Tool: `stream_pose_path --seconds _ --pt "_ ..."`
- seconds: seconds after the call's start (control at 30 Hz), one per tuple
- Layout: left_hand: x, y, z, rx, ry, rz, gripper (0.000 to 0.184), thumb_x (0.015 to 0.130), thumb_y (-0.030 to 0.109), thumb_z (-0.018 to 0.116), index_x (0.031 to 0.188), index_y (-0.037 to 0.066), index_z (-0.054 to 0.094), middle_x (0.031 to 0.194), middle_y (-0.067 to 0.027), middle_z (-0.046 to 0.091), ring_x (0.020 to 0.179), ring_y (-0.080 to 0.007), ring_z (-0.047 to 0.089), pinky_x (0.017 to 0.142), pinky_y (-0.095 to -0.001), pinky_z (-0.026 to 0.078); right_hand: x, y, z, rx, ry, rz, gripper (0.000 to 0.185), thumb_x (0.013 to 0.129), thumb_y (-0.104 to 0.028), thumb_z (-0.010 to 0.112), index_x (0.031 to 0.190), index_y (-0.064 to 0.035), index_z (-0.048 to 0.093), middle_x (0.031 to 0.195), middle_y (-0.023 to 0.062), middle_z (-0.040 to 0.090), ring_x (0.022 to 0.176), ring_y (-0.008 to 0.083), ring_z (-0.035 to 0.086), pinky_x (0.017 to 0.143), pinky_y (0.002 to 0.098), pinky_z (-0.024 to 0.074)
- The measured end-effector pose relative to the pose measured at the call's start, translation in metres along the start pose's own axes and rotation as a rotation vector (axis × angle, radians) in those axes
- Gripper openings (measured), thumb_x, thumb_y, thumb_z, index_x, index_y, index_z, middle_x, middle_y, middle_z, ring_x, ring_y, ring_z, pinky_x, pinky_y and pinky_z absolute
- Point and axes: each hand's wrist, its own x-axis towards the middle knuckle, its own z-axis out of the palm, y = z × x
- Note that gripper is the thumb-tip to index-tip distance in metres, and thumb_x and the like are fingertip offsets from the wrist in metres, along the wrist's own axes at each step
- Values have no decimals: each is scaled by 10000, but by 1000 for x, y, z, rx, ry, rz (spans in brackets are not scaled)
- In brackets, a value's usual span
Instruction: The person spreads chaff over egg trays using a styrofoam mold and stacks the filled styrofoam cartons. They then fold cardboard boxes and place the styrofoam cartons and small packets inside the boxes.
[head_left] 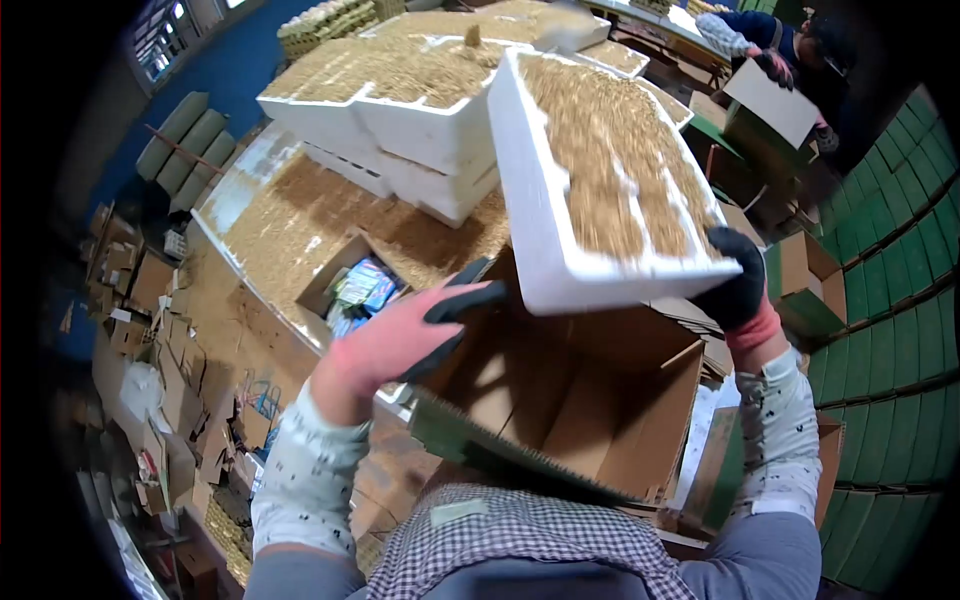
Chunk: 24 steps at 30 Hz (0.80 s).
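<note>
My right hand (735,285), in a black and pink glove, grips the near right corner of a white foam box (590,285). The box is tilted and holds light brown, sawdust-like material (610,150) in strips; what lies under that cannot be made out. Below the box stands an open cardboard carton (560,400), its visible inside bare. My left hand (425,325), gloved in pink and black, is over the carton's left edge with fingers stretched out and apart. Whether it touches the carton is unclear.
Stacked foam boxes (400,130) with similar material stand on a sawdust-strewn table (250,215). A small carton of colourful packets (360,285) sits at its near edge. Green cartons (880,350) are piled at right. A co-worker (770,50) handles a carton at upper right.
</note>
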Motion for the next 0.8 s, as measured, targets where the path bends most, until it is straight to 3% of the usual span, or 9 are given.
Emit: stream_pose_path --seconds 0.07,0.13,0.17,0.3,0.4,0.47,0.6,0.63,0.8 --pt "13 -1 -1 -336 -73 88 477 869 212 565 1276 -22 479 1263 -101 538 1150 -170 474 989 -288 353 -29 0 5 -109 -86 28 239 766 -55 639 993 -51 563 880 76 615 805 210 608 720 335 501" --pt "12 4 -9 -367 -78 120 432 886 206 563 1248 -25 510 1179 -81 592 1076 -161 531 945 -281 402 -37 14 -55 -1433 -255 -1157 284 856 -326 586 841 -43 591 814 74 599 732 194 582 655 314 477" --pt "5 -2 -8 -506 27 49 412 888 189 565 1235 -28 522 1157 -74 603 1047 -153 548 927 -275 418 -32 28 -111 -731 -121 -568 407 873 -435 518 811 -40 591 797 66 592 675 175 551 634 307 460" --pt "-4 -35 2 -746 122 160 389 900 138 552 1247 -34 514 1183 -71 590 1031 -119 555 899 -253 438 -52 -11 -72 -789 -526 -241 410 781 -235 604 1098 23 579 1118 145 582 717 168 547 633 292 461" --pt "-14 -25 14 -864 119 104 396 891 153 560 1248 -14 527 1195 -52 584 1039 -115 538 901 -248 429 -57 -26 20 -1008 -267 419 657 714 -70 650 1329 6 430 1174 66 576 928 133 551 776 266 481" --pt "-19 -22 24 -572 231 154 385 899 168 542 1239 -11 533 1155 -65 604 988 -101 556 850 -236 454 -28 -23 18 -1523 -636 281 669 751 -99 663 1362 -41 398 1072 23 603 868 127 543 763 282 478" --pt "-45 -25 13 -210 579 27 394 880 163 541 1249 30 509 1160 -144 571 1028 -210 555 879 -318 452 -43 12 95 -1864 -636 512 480 774 -101 577 1249 -73 510 999 115 617 866 197 579 817 352 478" --pt "-48 -36 2 -102 705 -24 383 841 150 577 1209 47 543 1168 -169 562 1032 -252 567 883 -347 458 -11 45 19 -2046 -886 -281 425 759 -94 534 1183 -72 552 992 114 624 887 258 605 780 391 486" --pt "-47 -217 -84 1206 273 -202 359 715 211 655 1068 174 600 1116 -94 595 1044 -290 561 869 -366 460 -65 36 32 -1960 -585 -695 247 768 -168 615 1001 -90 584 962 106 618 903 267 608 766 369 505"
